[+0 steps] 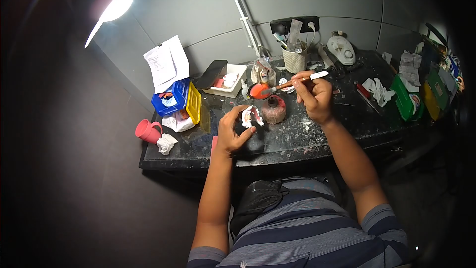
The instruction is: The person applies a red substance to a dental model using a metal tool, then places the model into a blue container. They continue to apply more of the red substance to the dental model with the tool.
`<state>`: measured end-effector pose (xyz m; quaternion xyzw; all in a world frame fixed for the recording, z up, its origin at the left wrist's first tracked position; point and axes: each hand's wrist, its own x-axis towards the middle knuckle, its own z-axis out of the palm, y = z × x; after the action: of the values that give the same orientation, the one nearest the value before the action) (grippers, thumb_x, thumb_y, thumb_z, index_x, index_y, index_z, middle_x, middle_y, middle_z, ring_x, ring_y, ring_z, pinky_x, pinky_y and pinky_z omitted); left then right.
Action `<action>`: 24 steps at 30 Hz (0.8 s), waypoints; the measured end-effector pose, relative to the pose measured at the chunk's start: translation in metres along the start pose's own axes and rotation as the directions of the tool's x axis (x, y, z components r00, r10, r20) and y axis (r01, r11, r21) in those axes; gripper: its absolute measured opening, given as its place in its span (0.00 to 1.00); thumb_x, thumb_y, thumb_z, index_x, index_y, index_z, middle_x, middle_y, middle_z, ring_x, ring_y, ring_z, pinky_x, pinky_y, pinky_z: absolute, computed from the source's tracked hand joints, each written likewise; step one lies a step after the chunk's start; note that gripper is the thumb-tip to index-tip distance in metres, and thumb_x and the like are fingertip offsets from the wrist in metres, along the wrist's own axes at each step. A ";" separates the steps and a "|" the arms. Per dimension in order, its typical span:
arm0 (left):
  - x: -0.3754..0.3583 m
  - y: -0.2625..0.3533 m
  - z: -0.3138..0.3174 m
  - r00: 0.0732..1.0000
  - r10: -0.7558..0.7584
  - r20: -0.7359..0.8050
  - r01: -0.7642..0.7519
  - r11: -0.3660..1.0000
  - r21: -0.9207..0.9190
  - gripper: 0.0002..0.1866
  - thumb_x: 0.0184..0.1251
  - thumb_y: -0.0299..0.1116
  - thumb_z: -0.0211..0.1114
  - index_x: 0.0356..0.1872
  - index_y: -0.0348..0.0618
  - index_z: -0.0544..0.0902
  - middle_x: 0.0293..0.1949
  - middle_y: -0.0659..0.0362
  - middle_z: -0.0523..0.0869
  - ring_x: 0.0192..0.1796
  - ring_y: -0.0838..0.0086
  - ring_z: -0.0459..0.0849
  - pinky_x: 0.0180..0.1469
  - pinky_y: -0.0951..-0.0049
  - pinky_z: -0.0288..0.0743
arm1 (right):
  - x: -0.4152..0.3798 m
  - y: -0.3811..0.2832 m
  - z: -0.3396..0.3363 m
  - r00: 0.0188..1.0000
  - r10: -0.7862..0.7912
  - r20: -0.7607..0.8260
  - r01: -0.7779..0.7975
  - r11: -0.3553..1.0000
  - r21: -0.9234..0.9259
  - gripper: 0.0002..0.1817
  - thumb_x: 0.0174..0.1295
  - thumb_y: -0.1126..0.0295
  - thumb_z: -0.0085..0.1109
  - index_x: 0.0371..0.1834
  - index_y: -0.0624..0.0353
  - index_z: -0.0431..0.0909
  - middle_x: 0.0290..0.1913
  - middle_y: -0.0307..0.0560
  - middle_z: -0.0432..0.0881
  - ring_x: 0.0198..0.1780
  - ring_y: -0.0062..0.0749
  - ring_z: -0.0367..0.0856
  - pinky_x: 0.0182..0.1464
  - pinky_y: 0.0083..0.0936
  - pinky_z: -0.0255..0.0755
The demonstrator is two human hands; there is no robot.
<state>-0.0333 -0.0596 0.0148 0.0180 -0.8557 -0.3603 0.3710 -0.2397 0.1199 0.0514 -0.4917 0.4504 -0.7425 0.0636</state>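
Note:
My left hand (231,133) is closed around a white dental cast (246,117) with a pink part along its right side, held low over the front of the bench. In my right hand (316,97) is a wax knife (288,84) with a brown handle and a white end, pinched between thumb and fingers. The knife's blade reaches left and overlaps a small dark dish of orange-red wax (259,90). A round, pink-stained spirit burner (274,111) with a dark top stands between my two hands, just right of the cast. No flame shows on it.
A black, stained bench (297,144) carries blue and yellow boxes (193,103), a pink mug (146,131), a white tray (240,77) and a cup of tools (295,61). Crumpled paper (379,92) and green packs (404,100) lie right. A lamp (119,4) shines from upper left.

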 end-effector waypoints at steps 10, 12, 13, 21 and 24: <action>0.001 0.003 -0.001 0.997 0.044 0.055 -0.051 0.992 0.117 0.32 0.48 0.42 0.75 0.53 0.31 0.82 0.42 0.49 0.88 0.44 0.66 0.88 0.51 0.69 0.79 | -0.011 -0.004 0.020 0.956 0.135 0.261 -0.164 0.982 0.095 0.04 0.69 0.76 0.62 0.39 0.66 0.83 0.34 0.35 0.84 0.32 0.08 0.74 0.32 0.13 0.67; 0.001 0.003 -0.001 0.998 0.032 0.060 -0.040 0.992 0.121 0.32 0.47 0.41 0.75 0.53 0.31 0.82 0.42 0.49 0.88 0.44 0.65 0.89 0.52 0.69 0.79 | -0.011 -0.002 0.018 0.948 0.154 0.278 -0.181 0.981 0.075 0.04 0.69 0.76 0.62 0.39 0.66 0.83 0.34 0.35 0.84 0.33 0.08 0.75 0.33 0.13 0.68; 0.001 0.004 -0.001 0.998 0.020 0.065 -0.029 0.992 0.127 0.32 0.47 0.41 0.75 0.53 0.30 0.82 0.42 0.48 0.88 0.45 0.64 0.89 0.53 0.69 0.79 | -0.012 -0.001 0.017 0.940 0.172 0.295 -0.197 0.979 0.055 0.04 0.69 0.76 0.62 0.39 0.66 0.83 0.35 0.36 0.85 0.34 0.09 0.76 0.34 0.13 0.69; 0.001 0.005 -0.002 0.998 0.020 0.060 -0.028 0.990 0.135 0.32 0.47 0.42 0.74 0.52 0.31 0.82 0.42 0.48 0.89 0.45 0.63 0.90 0.52 0.68 0.79 | -0.011 -0.003 0.019 0.946 0.148 0.290 -0.174 0.982 0.068 0.04 0.69 0.77 0.62 0.41 0.67 0.83 0.36 0.39 0.86 0.36 0.11 0.79 0.38 0.13 0.72; 0.001 0.004 -0.001 0.998 0.010 0.062 -0.019 0.991 0.135 0.32 0.47 0.43 0.74 0.52 0.31 0.82 0.42 0.48 0.89 0.45 0.63 0.90 0.52 0.68 0.79 | -0.012 0.000 0.016 0.947 0.143 0.288 -0.166 0.985 0.055 0.04 0.69 0.77 0.62 0.41 0.66 0.83 0.36 0.39 0.86 0.36 0.11 0.79 0.37 0.13 0.72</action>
<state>-0.0322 -0.0575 0.0189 0.0259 -0.8892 -0.2992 0.3452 -0.2206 0.1166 0.0455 -0.5531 0.4443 -0.6744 0.2046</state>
